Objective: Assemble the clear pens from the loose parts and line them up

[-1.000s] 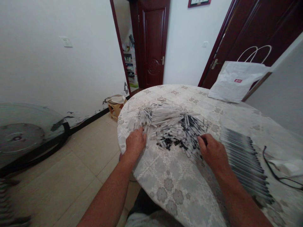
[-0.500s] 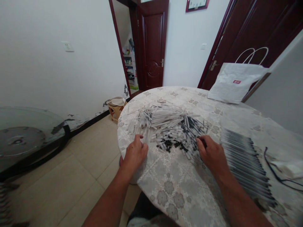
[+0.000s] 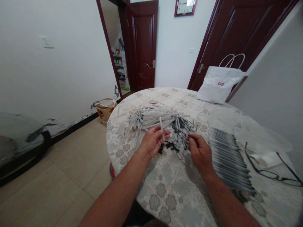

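- Far left of the table (image 3: 174,176): loose white tubes (image 3: 123,128) fanned out near the edge, no order to them. Reads as not done.
- Left hand (image 3: 154,140): raised over the near side of the pile, fingers closed round one white tube (image 3: 162,126), which stands up out of the grip, slightly tilted. No dark core visible in it, so I'd call that unit unfinished.
- Below and just right of that hand: small black pieces (image 3: 168,145) in a loose clump, partly covered. Unused, by the look of it.
- Right part of the pile: dark thin sticks (image 3: 181,126) crossing each other, also unsorted.
- Right hand (image 3: 200,153): at the pile's right edge, thumb and fingertips close together, narrow gap. Can't tell if anything's pinched there.
- Right of it: dark-cored sticks (image 3: 229,157) side by side in a neat row. Probably the done lot.
- Judgement: a fair batch done, but plenty of loose parts left.
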### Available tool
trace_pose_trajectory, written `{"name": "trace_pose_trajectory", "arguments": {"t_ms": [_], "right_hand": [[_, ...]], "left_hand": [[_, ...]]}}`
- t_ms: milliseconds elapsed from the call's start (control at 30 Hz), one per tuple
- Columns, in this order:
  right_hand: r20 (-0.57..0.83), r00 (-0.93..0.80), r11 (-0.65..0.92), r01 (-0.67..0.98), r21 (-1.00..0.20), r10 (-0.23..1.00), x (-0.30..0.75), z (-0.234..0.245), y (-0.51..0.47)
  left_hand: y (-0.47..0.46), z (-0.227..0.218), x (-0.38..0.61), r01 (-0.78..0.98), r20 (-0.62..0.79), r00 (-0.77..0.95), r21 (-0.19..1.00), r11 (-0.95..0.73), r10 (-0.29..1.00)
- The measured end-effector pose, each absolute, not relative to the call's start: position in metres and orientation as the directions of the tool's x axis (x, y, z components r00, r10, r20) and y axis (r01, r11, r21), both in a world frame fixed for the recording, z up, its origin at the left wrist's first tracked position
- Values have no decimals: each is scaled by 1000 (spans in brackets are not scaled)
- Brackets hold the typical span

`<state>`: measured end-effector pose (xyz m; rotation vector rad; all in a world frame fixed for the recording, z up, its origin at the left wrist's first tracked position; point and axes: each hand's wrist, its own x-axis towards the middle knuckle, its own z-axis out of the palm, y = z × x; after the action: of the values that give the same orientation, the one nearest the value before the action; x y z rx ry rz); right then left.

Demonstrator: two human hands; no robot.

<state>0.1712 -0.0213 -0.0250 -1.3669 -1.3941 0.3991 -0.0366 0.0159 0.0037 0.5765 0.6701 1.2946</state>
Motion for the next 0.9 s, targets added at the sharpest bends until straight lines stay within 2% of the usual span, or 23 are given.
{"name": "trace_pose_trajectory", "arguments": {"t_ms": [133, 300, 533, 900], "right_hand": [[373, 326, 279, 302, -912, 868, 171, -22, -19], [360, 290, 303, 223, -927, 887, 172, -23, -23], [391, 236, 310, 315, -897, 890, 173, -28, -27], [413, 231, 306, 386, -870, 881, 173, -25, -30]], "left_hand": [[29, -3, -28, -698, -96, 165, 692, 185, 982], [34, -15, -36, -750, -56, 135, 646, 139, 989], [28, -16, -38, -685, -61, 129, 716, 133, 990], [26, -17, -33, -686, -66, 107, 717, 122, 992]]}}
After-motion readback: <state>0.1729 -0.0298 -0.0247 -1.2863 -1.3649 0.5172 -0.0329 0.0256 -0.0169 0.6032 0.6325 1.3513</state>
